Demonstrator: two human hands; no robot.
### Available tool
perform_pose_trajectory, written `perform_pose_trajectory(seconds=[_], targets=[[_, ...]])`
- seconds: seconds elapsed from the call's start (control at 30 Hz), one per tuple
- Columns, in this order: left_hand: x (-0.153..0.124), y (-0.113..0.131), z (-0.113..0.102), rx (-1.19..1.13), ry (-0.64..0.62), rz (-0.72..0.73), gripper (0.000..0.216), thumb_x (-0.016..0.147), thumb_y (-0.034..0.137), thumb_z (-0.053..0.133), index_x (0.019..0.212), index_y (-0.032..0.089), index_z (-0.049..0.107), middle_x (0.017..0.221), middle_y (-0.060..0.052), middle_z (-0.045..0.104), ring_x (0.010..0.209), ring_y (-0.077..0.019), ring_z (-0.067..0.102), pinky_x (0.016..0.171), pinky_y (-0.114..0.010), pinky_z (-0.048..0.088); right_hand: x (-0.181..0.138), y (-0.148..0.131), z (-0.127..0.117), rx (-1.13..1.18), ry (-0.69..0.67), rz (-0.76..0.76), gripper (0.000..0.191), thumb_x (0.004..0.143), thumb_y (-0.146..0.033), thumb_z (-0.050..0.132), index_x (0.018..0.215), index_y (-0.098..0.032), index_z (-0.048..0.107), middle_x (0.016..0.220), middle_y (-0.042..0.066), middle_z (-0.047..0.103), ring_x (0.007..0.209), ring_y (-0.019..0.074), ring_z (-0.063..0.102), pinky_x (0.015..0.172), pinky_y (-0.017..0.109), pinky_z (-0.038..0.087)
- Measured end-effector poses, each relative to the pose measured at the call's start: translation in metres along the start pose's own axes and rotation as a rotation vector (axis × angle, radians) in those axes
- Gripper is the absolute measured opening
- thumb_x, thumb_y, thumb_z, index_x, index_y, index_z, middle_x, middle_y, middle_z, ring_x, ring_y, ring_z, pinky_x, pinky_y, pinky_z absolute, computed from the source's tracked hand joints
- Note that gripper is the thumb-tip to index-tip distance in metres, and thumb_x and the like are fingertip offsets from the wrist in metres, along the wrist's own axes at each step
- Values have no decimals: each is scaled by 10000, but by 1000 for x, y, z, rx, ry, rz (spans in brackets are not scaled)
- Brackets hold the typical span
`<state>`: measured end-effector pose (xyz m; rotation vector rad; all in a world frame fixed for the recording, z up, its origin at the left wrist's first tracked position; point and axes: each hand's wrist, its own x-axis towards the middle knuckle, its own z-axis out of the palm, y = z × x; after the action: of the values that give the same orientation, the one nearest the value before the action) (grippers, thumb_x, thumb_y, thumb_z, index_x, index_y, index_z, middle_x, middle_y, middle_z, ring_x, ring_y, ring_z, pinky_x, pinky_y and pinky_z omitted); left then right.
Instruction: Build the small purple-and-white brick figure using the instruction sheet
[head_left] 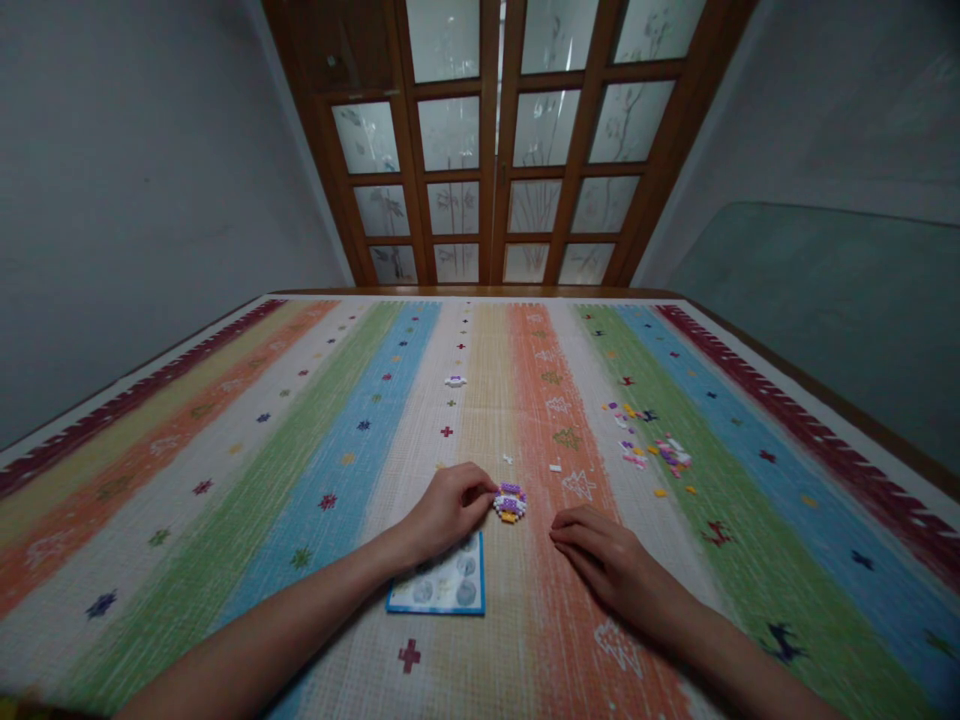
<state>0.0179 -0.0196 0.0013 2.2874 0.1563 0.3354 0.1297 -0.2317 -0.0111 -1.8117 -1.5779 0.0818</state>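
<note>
My left hand rests on the striped cloth with its fingers curled, the fingertips pinching the left edge of a small purple, white and orange brick model. A blue-edged card with round pictures lies partly under my left wrist. My right hand lies on the cloth a little to the right of the model, fingers bent loosely together, holding nothing that I can see. Between my right hand and the model there is a gap.
Loose small bricks in pink, yellow and white are scattered to the right, beyond my right hand. One white piece lies farther back. The striped cloth covers the whole table. A wooden glazed door stands behind.
</note>
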Motion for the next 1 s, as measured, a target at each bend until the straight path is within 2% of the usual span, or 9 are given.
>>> perform_pose_trajectory(seconds=[0.37,0.7,0.87,1.0], targets=[[1,2,-4,50,-80,130,143,783,75,498,710,142,601,734,-34,593,700,-139,543,678,-246,430,-1,0,-1,1,-2,13,179,900,-136,440,891,-175,615,841,75,656,779,160,623,687,283,544],[0,-2,-3,108,-93,179,154,816,90,468,762,144,601,796,-60,595,753,-155,543,698,-269,449,0,0,-3,-46,1,18,195,898,-139,440,860,-185,626,805,71,661,740,161,621,664,293,534],[-1,-2,-1,112,-75,202,167,831,99,453,772,140,603,800,-71,597,756,-159,543,686,-268,453,16,3,-7,3,46,94,126,880,-165,481,834,-188,597,789,48,662,727,153,626,668,290,527],[-2,-2,-1,112,-76,188,163,829,98,456,784,150,604,804,-60,595,749,-154,542,689,-266,452,34,6,-1,50,77,122,124,882,-192,495,817,-186,600,773,37,663,717,152,628,674,290,516]])
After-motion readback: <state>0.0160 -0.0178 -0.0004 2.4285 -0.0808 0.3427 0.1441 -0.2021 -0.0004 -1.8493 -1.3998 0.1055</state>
